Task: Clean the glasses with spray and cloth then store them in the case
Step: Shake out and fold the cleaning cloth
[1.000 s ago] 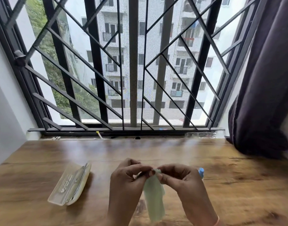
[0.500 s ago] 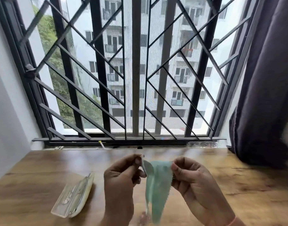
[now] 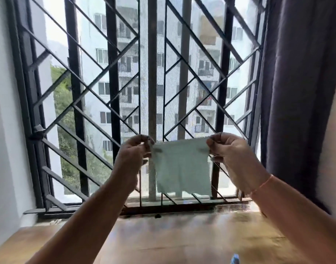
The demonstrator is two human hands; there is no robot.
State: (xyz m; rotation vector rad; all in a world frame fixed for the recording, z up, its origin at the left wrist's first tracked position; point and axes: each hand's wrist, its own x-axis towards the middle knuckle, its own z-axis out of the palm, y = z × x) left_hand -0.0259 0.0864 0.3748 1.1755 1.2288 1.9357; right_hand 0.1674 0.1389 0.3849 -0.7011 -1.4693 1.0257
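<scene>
A pale green cleaning cloth (image 3: pixel 182 168) hangs spread flat in the air in front of the window. My left hand (image 3: pixel 132 159) pinches its upper left corner and my right hand (image 3: pixel 233 159) pinches its upper right corner, both raised well above the table. A small blue tip, probably the spray bottle (image 3: pixel 235 259), shows at the bottom edge. The glasses and their case are out of view.
The wooden table (image 3: pixel 172 237) runs below my arms. A black window grille (image 3: pixel 110 92) stands right behind the cloth. A dark curtain (image 3: pixel 300 92) hangs at the right, and a white wall (image 3: pixel 5 130) closes the left side.
Both hands have lifted from just above the table up to window height and moved apart, unfolding the cloth into a flat square. The view tilted up, so the case dropped out of sight.
</scene>
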